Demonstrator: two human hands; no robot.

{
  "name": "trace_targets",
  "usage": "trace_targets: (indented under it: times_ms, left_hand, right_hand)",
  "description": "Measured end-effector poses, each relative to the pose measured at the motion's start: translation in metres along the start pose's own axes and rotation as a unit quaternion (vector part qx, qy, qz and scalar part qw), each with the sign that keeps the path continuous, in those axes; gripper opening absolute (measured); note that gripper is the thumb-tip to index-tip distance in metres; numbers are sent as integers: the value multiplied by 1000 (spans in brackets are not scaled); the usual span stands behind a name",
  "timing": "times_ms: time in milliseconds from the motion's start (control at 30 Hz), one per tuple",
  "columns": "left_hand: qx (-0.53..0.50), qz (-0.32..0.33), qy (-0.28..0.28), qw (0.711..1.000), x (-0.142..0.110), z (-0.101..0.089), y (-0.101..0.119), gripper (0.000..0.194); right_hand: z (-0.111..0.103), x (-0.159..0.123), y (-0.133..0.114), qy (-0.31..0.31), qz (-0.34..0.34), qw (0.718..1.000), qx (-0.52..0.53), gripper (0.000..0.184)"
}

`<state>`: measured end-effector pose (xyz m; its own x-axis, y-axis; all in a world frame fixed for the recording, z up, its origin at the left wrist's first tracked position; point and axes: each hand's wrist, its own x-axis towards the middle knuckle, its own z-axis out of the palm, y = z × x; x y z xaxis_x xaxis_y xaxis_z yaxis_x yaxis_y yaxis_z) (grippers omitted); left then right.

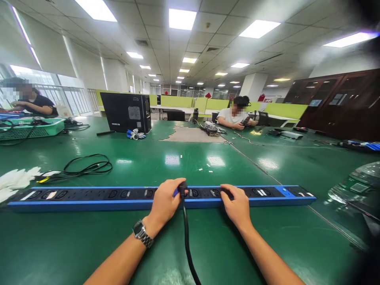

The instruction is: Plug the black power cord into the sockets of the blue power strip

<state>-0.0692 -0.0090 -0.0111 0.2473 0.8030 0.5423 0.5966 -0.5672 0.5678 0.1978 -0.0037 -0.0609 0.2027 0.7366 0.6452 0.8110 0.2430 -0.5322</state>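
A long power strip (pixel 121 204) with a blue frame and a black socket face lies across the table in front of me. Over its middle, my left hand (pixel 166 200) pinches a black plug (pixel 183 190); whether the plug sits in a socket I cannot tell. Its thick black cable (pixel 187 237) runs down past the near edge of the picture. To the right, my right hand (pixel 237 204) grips the strip from above, thumb and forefinger curved over its socket face. Its other fingers are largely hidden. A metal watch (pixel 143 233) is on my left wrist.
Looped black cable (pixel 89 168) and white gloves (pixel 18 180) lie left on the green table (pixel 133 245). Behind stand a black computer case (pixel 118 113) and a green basket (pixel 35 130). A clear plastic bottle (pixel 356 184) is at right. Two people sit across the table.
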Motion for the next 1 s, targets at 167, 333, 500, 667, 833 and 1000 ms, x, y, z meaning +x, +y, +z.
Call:
trace_targets:
  times_ms: [167, 333, 500, 667, 833, 1000]
  left_hand:
    - [30, -8, -75, 997, 22, 46, 32, 30]
    - [97, -37, -101, 989, 31, 67, 45, 28]
    - [129, 5, -131, 983, 25, 63, 52, 41]
    - [176, 28, -120, 977, -2, 6, 15, 88]
    - [264, -90, -67, 958, -41, -104, -79, 84]
    - [266, -101, -58, 957, -63, -140, -121, 63]
  right_hand:
    - [1, 0, -5, -8, 9, 1000, 21, 27]
    - [-2, 0, -7, -7, 20, 999, 33, 26]
    - [-6, -3, -22, -77, -62, 994, 48, 38]
    - [-2, -3, -35, -158, -150, 975, 53, 53]
    - [1, 5, -38, -130, -131, 980, 77, 32]
    - [11, 11, -95, -10, -87, 990, 108, 33]
